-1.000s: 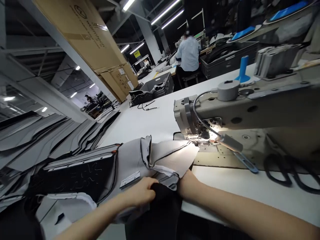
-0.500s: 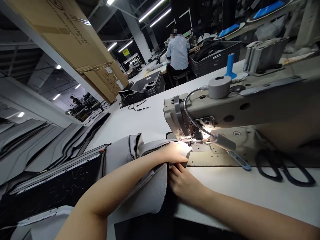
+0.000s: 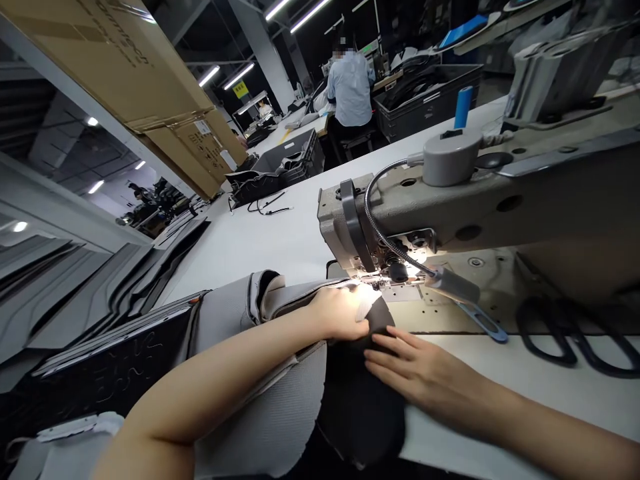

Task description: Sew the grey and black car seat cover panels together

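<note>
Grey ribbed fabric piece (image 3: 280, 407) with a long black fabric flap (image 3: 363, 413) lies at the front edge of the white table (image 3: 240, 247), and its far end reaches the lit needle area of the beige metal sewing machine (image 3: 470, 207). The left hand (image 3: 343, 313) rests upon this far end, very near to the needle area, with its fingers bent and its thumb against the black flap; I cannot tell if it pinches the cloth or only presses it. The right hand (image 3: 425, 373) is open, with fingers extended and touching the black flap from the right side. Above the metal plate hangs a small grey lamp (image 3: 455, 283) on a flexible neck. Right of it lie black-handled scissors (image 3: 550, 359). On the left are many grey panels with dark edges (image 3: 100, 293), laid in overlapping layers.
</note>
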Motion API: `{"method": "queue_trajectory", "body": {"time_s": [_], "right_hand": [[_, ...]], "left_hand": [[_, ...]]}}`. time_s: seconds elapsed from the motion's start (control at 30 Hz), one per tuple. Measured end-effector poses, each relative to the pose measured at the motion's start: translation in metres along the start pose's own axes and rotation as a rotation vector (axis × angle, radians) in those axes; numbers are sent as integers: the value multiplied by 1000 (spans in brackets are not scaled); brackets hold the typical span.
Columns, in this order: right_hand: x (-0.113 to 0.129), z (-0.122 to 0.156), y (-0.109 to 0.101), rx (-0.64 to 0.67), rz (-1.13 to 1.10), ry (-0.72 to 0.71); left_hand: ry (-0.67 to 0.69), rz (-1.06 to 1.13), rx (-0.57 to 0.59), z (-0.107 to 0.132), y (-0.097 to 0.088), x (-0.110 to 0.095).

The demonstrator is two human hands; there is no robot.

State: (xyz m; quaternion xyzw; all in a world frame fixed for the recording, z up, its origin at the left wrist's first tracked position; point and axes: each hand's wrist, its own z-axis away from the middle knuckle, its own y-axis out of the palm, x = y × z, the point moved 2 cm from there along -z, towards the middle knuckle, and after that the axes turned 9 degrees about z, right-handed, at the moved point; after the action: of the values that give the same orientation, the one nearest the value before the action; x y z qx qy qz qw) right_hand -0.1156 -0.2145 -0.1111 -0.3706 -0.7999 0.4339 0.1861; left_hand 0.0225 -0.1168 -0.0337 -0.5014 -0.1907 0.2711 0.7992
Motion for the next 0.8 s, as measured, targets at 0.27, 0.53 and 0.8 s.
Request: {"method": "queue_trajectory", "body": {"time_s": [0.27, 0.53, 0.8], "right_hand": [[-34, -20, 9, -74, -41, 415], [-12, -31, 22, -22, -286, 298], [7, -10, 29, 4, 62, 312]], "left_hand": [[99, 50, 81, 4, -10, 10], [518, 187, 214, -7, -19, 14], [363, 468, 236, -10, -21, 27]]}}
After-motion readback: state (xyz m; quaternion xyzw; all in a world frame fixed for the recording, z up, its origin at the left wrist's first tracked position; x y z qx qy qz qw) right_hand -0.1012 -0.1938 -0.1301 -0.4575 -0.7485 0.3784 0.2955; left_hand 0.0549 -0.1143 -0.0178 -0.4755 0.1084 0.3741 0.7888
